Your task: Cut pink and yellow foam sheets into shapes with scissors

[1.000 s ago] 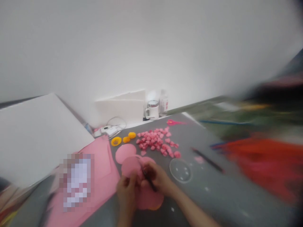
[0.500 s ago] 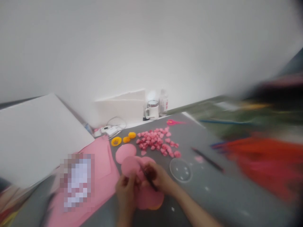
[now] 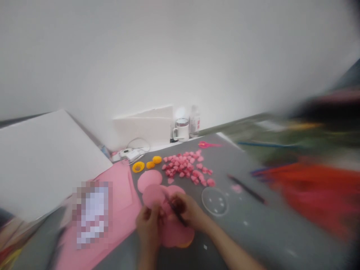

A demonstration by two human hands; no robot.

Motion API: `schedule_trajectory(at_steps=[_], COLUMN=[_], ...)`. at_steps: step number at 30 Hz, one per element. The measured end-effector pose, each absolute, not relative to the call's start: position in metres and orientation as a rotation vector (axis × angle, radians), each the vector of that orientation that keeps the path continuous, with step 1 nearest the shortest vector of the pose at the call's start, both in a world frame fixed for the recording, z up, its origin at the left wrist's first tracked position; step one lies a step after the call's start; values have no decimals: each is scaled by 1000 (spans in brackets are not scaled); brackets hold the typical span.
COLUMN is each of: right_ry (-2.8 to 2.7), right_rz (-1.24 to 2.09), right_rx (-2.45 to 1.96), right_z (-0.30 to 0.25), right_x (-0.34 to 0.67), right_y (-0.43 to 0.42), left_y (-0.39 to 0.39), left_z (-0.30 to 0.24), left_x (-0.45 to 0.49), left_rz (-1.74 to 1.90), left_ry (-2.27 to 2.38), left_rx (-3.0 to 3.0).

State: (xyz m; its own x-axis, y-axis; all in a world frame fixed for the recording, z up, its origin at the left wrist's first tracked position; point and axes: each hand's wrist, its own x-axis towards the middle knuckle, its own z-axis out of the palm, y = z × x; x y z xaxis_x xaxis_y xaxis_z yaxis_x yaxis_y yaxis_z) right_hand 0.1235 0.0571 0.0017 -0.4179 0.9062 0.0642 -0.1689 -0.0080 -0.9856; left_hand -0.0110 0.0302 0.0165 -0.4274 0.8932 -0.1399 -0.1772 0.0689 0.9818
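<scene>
My left hand [image 3: 149, 221] is closed, its thumb and fingers pinching the lower edge of a round pink disc [image 3: 153, 194]. My right hand [image 3: 188, 210] is closed around a dark slim tool [image 3: 176, 212], its tip at the disc's right side; blur hides its exact kind. Under and beside my hands lie more pink discs [image 3: 177, 236], with a bit of yellow showing below them. Another pink disc [image 3: 150, 180] rests just beyond the held one. Farther off is a pile of small pink folded pieces [image 3: 181, 165].
Pink sheets [image 3: 118, 210] lie to the left, below a large white board [image 3: 50, 161]. Behind stand a white mug [image 3: 181, 130] and a bottle [image 3: 194, 123]. Yellow pieces [image 3: 138, 167], pink scissors [image 3: 206, 144], a clear round dish [image 3: 215, 201], a dark pen-like stick [image 3: 247, 189] and red material [image 3: 317, 195] lie around.
The held pink disc has shifted slightly left with my left hand. My right hand keeps its grip on the dark tool, almost in the same place.
</scene>
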Motion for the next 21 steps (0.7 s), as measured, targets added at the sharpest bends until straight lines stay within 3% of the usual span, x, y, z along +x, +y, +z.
schedule_trajectory(at_steps=[12,21], right_ry=[-1504,-1457], right_rz=[1481,1473], right_rx=[-934,-823], right_z=[-1,2], right_x=[124,124], right_y=[57,58], left_y=[30,29], left_z=[22,6], left_x=[-10,-17], left_rz=[1629,1504], left_ry=[1309,1444], left_rx=[573,738])
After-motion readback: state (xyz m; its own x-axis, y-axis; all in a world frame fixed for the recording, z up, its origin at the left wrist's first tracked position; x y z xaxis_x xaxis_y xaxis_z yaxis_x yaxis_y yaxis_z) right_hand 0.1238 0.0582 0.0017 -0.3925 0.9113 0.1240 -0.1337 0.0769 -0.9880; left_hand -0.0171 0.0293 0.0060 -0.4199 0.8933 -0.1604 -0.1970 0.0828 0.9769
